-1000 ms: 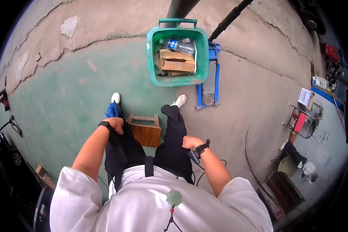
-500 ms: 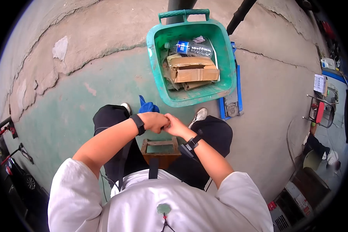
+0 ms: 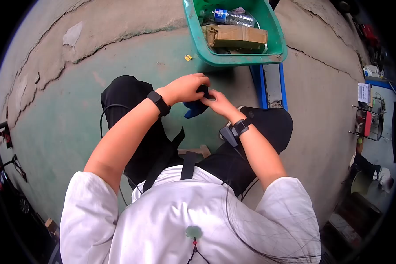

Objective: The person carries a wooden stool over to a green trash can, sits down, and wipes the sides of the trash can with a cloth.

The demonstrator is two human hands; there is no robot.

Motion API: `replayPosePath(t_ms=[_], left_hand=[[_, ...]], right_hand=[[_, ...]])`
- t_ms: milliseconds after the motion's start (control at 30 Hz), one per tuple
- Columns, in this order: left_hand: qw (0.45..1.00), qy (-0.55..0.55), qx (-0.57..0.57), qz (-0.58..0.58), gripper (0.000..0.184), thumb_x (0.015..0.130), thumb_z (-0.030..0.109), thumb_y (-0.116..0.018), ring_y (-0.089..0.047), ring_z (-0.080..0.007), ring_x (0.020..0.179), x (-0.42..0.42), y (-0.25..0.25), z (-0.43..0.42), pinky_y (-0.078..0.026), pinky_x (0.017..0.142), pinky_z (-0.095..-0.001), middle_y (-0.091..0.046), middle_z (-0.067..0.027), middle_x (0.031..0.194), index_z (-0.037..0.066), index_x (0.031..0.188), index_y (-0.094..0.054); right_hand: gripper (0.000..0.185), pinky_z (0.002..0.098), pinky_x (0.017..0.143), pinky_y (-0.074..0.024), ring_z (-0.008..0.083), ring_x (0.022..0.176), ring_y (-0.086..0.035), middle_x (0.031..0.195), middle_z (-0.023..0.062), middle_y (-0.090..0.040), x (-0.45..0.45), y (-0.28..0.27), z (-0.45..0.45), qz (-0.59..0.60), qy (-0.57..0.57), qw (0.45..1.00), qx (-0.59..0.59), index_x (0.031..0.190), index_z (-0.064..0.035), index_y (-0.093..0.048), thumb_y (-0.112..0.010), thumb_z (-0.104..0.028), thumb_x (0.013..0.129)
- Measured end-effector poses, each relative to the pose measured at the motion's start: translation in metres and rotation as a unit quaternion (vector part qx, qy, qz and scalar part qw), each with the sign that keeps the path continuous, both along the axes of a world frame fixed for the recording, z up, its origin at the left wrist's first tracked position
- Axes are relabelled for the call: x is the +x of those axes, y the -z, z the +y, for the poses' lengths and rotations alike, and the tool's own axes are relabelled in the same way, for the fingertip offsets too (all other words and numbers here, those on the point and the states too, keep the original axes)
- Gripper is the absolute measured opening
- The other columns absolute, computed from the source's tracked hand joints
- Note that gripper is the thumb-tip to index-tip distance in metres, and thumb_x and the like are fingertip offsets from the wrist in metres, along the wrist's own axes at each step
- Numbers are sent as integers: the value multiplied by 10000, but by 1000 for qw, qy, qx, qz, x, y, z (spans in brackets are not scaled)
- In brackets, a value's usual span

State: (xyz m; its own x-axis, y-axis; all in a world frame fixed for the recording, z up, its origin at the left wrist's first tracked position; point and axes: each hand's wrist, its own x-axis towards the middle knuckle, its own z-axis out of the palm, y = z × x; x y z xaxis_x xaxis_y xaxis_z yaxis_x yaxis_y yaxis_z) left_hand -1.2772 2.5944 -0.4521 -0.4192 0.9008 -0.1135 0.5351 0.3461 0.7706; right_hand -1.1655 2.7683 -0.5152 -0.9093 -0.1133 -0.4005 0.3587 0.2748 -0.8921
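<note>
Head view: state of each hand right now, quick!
Left hand: closed, holding the dark blue cloth.
Right hand: at the same cloth; whether its grip is closed cannot be told.

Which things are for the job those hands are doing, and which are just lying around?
For the job, it seems:
- left hand and right hand
- blue cloth, at the hands
- black thing, maybe part of the cloth

Probably just lying around:
- bin, with bottle and box inside
- yellow thing
- jack
</note>
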Motion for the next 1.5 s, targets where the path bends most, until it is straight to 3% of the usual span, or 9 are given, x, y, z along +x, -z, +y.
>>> replayPosePath(t_ms=[100,167,300,400,467,700,767,1100,1500], left_hand=[[990,-96,42,99,420,802,68,-646,-622,-330,1080,-2,0,2,-496,949,-407,-640,-169,1159,13,1212,-572],[969,-224,90,-54,430,825,42,-645,-619,-275,1131,-9,10,11,-484,999,-370,-639,-166,1204,-38,1237,-550],[731,-413,193,-508,551,870,-82,-536,-548,-291,1227,-10,5,30,-456,1041,-338,-536,-195,1342,-47,1389,-354],[701,-343,272,-563,568,840,-147,-484,-539,-269,1244,-25,23,35,-455,1044,-340,-542,-171,1341,-36,1387,-384],[725,-350,250,-539,562,821,-166,-477,-537,-259,1249,-21,23,35,-457,1043,-344,-545,-157,1340,-32,1363,-419],[778,-386,182,-462,362,808,-124,-522,-585,-222,1126,-4,-2,16,-467,1001,-318,-615,-120,1180,-27,1156,-543],[775,-386,212,-453,278,813,-89,-549,-606,-200,1014,-1,-9,-5,-489,913,-291,-624,-99,1084,-18,1081,-563],[782,-376,236,-437,261,981,126,-601,-630,-198,1060,-70,-47,-65,-523,971,-297,-641,-140,1162,-74,1146,-573],[830,-339,218,-386,322,947,256,-677,-633,-166,1028,-111,-47,-62,-506,938,-275,-660,-105,1088,-25,1089,-607]], right_hand=[[375,293,811,-481,129,884,-603,956,64,-693,12,9,14,-64,33,997,-32,1060,48,-668,-658,-305,934],[372,280,784,-475,109,839,-592,921,48,-693,20,7,21,-29,92,995,-33,1035,49,-670,-646,-309,934],[308,288,786,-478,142,841,-591,949,62,-655,17,6,54,12,250,965,-78,1102,33,-623,-629,-115,832],[434,314,874,-477,199,976,-595,1102,119,-620,8,-5,76,60,377,902,-202,1247,22,-545,-576,-17,816],[564,377,1020,-451,273,1092,-592,1219,157,-581,-4,-8,96,86,401,865,-290,1373,14,-458,-528,44,814],[572,342,1032,-400,259,1161,-519,1272,140,-556,-25,-28,106,86,373,822,-422,1320,22,-522,-549,52,749],[511,341,1024,-415,260,1141,-545,1226,130,-581,-21,-39,97,120,338,848,-391,1271,27,-540,-554,58,761],[326,333,955,-477,240,1022,-616,1093,122,-643,-59,-116,39,125,290,881,-352,1130,40,-596,-580,69,806],[343,393,961,-495,299,1034,-614,1115,159,-622,-96,-115,29,64,378,831,-402,1124,49,-576,-591,66,782]])
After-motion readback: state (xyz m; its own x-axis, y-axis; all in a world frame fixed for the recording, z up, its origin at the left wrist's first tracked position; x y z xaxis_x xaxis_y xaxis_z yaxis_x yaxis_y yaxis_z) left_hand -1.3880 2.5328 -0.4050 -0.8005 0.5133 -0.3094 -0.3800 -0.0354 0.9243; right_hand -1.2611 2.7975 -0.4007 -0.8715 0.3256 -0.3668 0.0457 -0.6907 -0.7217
